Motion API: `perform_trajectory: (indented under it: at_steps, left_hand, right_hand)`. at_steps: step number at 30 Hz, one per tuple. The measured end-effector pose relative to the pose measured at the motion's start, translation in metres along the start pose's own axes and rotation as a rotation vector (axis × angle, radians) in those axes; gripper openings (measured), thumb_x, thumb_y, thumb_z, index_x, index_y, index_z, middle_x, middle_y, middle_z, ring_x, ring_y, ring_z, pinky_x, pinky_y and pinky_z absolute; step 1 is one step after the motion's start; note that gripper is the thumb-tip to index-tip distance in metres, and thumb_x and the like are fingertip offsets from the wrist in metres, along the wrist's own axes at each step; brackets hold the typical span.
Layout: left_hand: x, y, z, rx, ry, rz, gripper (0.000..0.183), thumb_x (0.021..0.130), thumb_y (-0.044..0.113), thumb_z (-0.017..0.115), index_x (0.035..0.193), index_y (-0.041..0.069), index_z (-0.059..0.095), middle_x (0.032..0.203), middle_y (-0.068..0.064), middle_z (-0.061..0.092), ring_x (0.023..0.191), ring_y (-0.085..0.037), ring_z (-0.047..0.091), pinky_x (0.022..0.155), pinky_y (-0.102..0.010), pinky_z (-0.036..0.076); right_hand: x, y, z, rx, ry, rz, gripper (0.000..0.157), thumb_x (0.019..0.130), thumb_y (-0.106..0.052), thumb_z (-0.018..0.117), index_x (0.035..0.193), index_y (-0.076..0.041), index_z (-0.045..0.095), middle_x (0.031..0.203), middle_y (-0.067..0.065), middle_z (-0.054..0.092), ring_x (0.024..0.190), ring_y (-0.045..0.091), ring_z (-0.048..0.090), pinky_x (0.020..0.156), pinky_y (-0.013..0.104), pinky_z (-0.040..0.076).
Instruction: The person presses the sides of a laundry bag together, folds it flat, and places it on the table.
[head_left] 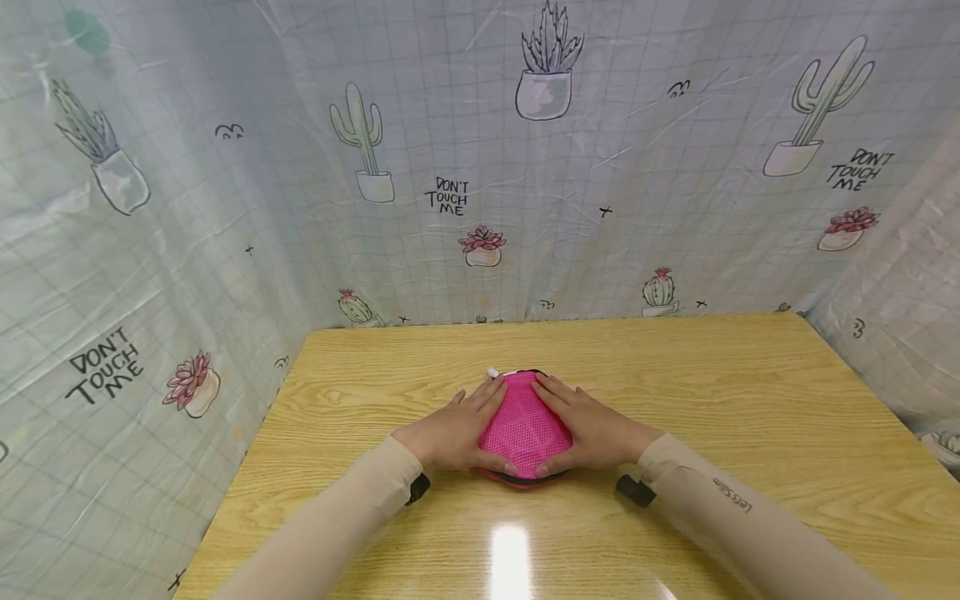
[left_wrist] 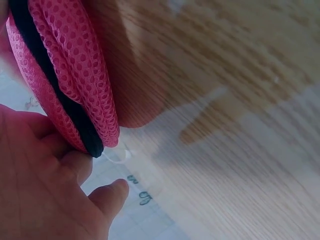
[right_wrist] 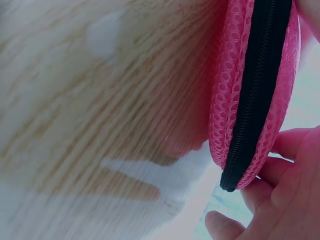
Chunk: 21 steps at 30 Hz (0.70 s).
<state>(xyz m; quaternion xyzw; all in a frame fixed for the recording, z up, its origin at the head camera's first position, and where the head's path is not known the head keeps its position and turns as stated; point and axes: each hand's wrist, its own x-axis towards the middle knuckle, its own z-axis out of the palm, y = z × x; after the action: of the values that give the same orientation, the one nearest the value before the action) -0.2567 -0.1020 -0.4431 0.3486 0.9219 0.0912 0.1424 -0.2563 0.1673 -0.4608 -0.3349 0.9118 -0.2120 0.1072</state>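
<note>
A pink mesh pouch (head_left: 525,425) with a black zipper lies on the wooden table. My left hand (head_left: 457,429) rests on its left side, fingers stretched along the top and thumb near the front edge. On the opposite side my right hand (head_left: 596,425) rests in the same way, fingers straight and thumb toward the front. The black zipper band (right_wrist: 255,85) runs along the pouch's rim in the right wrist view. In the left wrist view, fingers of the left hand (left_wrist: 40,175) touch the rim. The pouch's contents cannot be seen.
The wooden table (head_left: 712,375) extends around the pouch on all sides. A white curtain (head_left: 450,125) printed with cacti hangs behind and beside it. A small white tab (head_left: 492,372) sticks out at the pouch's far left edge.
</note>
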Motion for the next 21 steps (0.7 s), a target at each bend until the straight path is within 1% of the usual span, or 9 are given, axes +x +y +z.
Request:
perform_trajectory:
  at_steps: [7, 12, 21]
  left_hand:
    - [0.0015, -0.0012, 0.0028, -0.015, 0.0, -0.003, 0.121, 0.088, 0.077, 0.062, 0.167, 0.005, 0.004, 0.176, -0.012, 0.002, 0.164, -0.03, 0.003, 0.129, -0.059, 0.019]
    - [0.002, -0.0017, 0.0048, -0.023, -0.001, -0.007, 0.121, 0.088, 0.077, 0.062, 0.167, 0.005, 0.004, 0.176, -0.011, 0.002, 0.164, -0.027, 0.004, 0.129, -0.059, 0.019]
    - [0.0027, -0.003, 0.0088, -0.04, -0.001, -0.011, 0.121, 0.088, 0.075, 0.064, 0.167, 0.004, 0.006, 0.176, -0.013, 0.002, 0.164, -0.025, 0.004, 0.129, -0.053, 0.022]
  right_hand:
    - [0.0003, -0.0006, 0.0001, 0.013, 0.001, 0.008, 0.129, 0.077, -0.076, 0.076, 0.167, -0.008, 0.014, 0.176, 0.012, 0.008, 0.16, 0.041, 0.018, 0.126, 0.066, 0.019]
    - [0.0006, -0.0005, 0.0015, 0.011, 0.001, 0.009, 0.129, 0.076, -0.076, 0.076, 0.167, -0.008, 0.014, 0.176, 0.012, 0.008, 0.16, 0.04, 0.017, 0.126, 0.066, 0.02]
    - [0.0014, 0.0023, 0.0053, 0.018, -0.006, 0.008, 0.129, 0.077, -0.075, 0.076, 0.167, -0.007, 0.014, 0.176, 0.013, 0.008, 0.16, 0.04, 0.016, 0.126, 0.066, 0.018]
